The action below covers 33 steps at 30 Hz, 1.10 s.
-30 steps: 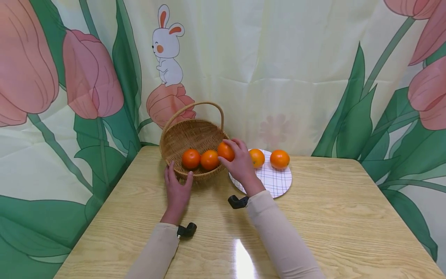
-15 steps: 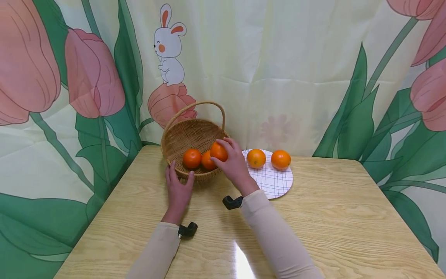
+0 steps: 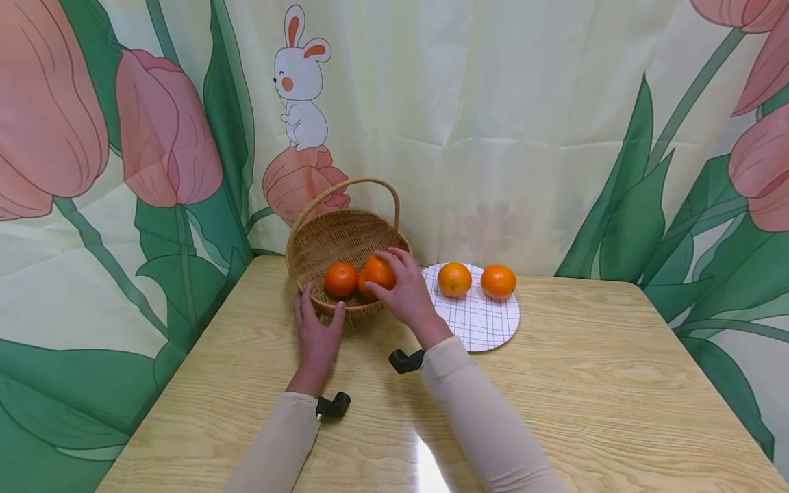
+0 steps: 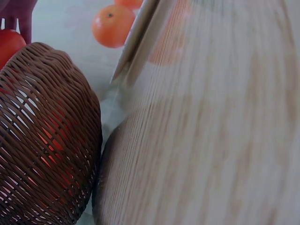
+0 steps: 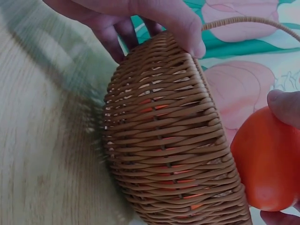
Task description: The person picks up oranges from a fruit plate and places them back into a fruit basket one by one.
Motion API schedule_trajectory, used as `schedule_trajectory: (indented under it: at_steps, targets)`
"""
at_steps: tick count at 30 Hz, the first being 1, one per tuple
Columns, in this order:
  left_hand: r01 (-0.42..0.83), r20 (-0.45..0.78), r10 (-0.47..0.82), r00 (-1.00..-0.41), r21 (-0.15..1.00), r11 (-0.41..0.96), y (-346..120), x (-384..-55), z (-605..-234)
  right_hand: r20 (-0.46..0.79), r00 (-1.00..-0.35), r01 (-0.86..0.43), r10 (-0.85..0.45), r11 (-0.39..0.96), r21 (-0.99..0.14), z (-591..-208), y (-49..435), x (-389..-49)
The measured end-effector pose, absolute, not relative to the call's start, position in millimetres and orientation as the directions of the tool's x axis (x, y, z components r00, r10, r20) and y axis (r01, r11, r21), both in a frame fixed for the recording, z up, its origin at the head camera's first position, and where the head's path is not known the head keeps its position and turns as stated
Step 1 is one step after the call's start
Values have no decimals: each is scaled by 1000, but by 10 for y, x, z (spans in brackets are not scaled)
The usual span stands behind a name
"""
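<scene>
My right hand (image 3: 408, 296) holds an orange (image 3: 380, 272) just inside the right side of a wicker basket (image 3: 335, 236). Close to the basket's rim, this orange (image 5: 265, 161) shows in the right wrist view with a thumb and fingertips on it. Another orange (image 3: 340, 279) lies in the basket, and a further one (image 3: 364, 285) is partly hidden behind the held fruit. At the front left rim, my left hand (image 3: 317, 342) grips the basket, its thumb (image 5: 190, 35) on the rim and its fingers against the outer weave.
A round white plate (image 3: 483, 325) with a checked pattern stands right of the basket. On it sit a left orange (image 3: 454, 279) and a right orange (image 3: 498, 281). The basket's tall handle (image 3: 366, 181) arches at the back, before a printed curtain (image 3: 493, 137).
My right hand has carried the orange leftward from the basket's right rim to above the fruit inside. The left hand stays at the rim.
</scene>
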<state>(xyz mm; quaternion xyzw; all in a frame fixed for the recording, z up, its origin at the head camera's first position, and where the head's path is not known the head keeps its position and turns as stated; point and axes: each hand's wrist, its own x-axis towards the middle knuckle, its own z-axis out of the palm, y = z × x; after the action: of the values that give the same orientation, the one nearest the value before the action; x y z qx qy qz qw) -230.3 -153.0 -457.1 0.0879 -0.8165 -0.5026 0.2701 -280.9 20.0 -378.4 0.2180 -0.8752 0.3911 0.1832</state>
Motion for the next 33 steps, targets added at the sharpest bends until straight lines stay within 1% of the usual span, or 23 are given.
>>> schedule_trajectory:
  at_steps: [9, 25, 33]
  targets:
    - [135, 366, -410, -836, 860, 492, -1530, -2300, -4561, 493, -831, -536, -256, 604, -589, -3819, 142, -2790]
    - [117, 348, -412, -842, 864, 491, -1536, -2314, -4575, 484, -823, -556, -297, 596, -579, -3860, 68, -2783]
    - [125, 364, -416, -833, 858, 498, -1541, -2342, -4603, 483, -820, -561, -306, 594, -577, -3861, 62, -2774]
